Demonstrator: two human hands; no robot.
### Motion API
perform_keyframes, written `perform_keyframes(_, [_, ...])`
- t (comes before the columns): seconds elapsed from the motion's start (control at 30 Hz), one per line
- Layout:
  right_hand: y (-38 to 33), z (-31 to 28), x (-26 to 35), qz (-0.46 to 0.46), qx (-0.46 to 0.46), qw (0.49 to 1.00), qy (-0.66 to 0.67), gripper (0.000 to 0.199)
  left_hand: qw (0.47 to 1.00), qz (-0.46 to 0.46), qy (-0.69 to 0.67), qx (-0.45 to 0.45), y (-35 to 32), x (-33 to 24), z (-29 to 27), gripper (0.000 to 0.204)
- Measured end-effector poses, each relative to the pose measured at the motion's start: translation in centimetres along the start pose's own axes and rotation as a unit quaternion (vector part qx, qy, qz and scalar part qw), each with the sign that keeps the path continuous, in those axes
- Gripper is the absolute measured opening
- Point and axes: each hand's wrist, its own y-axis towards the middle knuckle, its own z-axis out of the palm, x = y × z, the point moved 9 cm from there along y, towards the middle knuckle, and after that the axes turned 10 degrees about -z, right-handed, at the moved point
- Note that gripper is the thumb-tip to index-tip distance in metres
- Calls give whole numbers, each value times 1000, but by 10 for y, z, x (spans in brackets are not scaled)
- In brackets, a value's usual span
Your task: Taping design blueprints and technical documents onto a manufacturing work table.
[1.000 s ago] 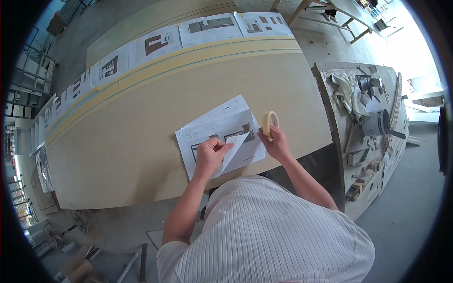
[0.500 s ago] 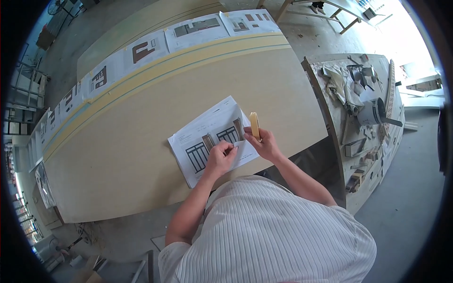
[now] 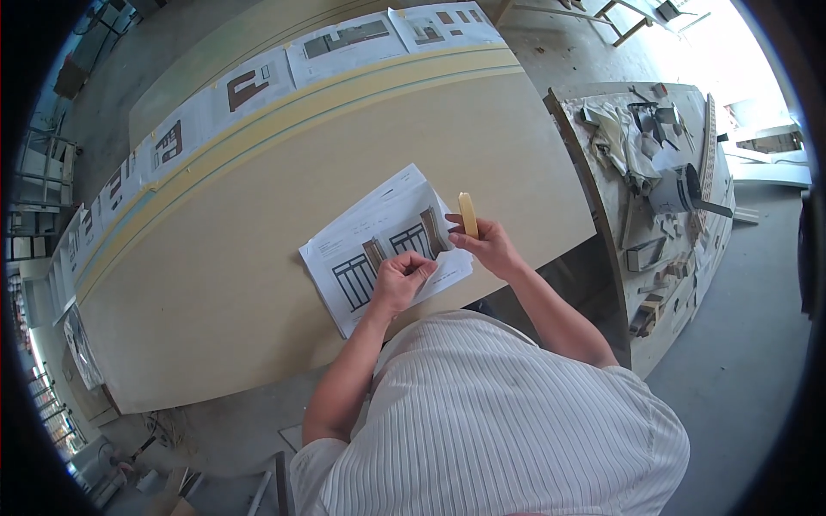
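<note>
A stack of printed sheets (image 3: 331,249) lies at an angle near the front edge of the large tan board, with pictures of dark railings and brown posts on its top page. Over its lower part is my left hand (image 3: 403,279), thumb and fingers pinched together; whatever sits between the fingertips is too small to make out. My right hand (image 3: 492,247), at the right edge of the sheets, grips a yellowish roll of tape (image 3: 467,215), which stands on edge above the fingers. A small gap separates the two hands.
Taped along the board's (image 3: 215,327) far side is a row of printed sheets (image 3: 344,45), beside yellow strips with blue lines. To the right, a cluttered workbench (image 3: 594,120) bears a cloth (image 3: 621,148), a bucket (image 3: 674,191), tools and wood offcuts.
My right hand has moved slightly right, away from my left, and the tape roll has turned more edge-on. My left hand stays pinched over the sheets. The whole view has shifted a little.
</note>
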Motion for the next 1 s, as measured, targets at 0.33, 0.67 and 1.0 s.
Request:
perform_keyframes(0.33, [-2,12,-7,-12,7,997,74,49,999,-29,-7,-28,-1,0,1,19])
perform_keyframes(0.67, [-7,35,4,12,24,992,120,33,984,-3,158,-86,-7,-25,13,42])
perform_keyframes(1.0, [-5,12,12,-39,8,978,-205,34,976,11,162,-144,-32,-15,-29,15])
